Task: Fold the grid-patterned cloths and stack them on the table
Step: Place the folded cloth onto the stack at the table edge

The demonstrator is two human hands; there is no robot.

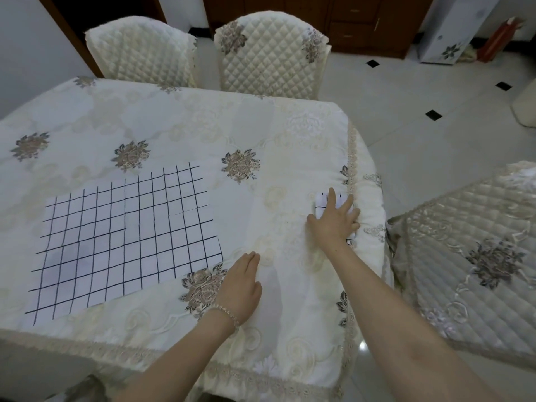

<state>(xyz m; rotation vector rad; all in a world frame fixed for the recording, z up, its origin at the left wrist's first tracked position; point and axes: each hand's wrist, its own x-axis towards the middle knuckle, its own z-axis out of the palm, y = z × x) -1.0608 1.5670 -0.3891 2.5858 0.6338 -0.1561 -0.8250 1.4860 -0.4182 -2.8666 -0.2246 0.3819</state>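
A folded grid-patterned cloth (322, 202) lay at the table's (174, 117) right edge under the right hand's (335, 219) flat, spread fingers; the left hand (242, 288) rested open. Next, likely folding the spread grid cloth (127, 236).

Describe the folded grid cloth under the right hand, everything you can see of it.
The folded grid cloth is a small white bundle with thin dark lines, thin fabric by the look of it. It lies flat on the cream floral tablecloth, close to the table's right edge by the lace trim. The right hand rests on it with fingers spread and fairly straight, hiding most of it; only the far corner and a sliver near the wrist show. How many layers it holds cannot be told.
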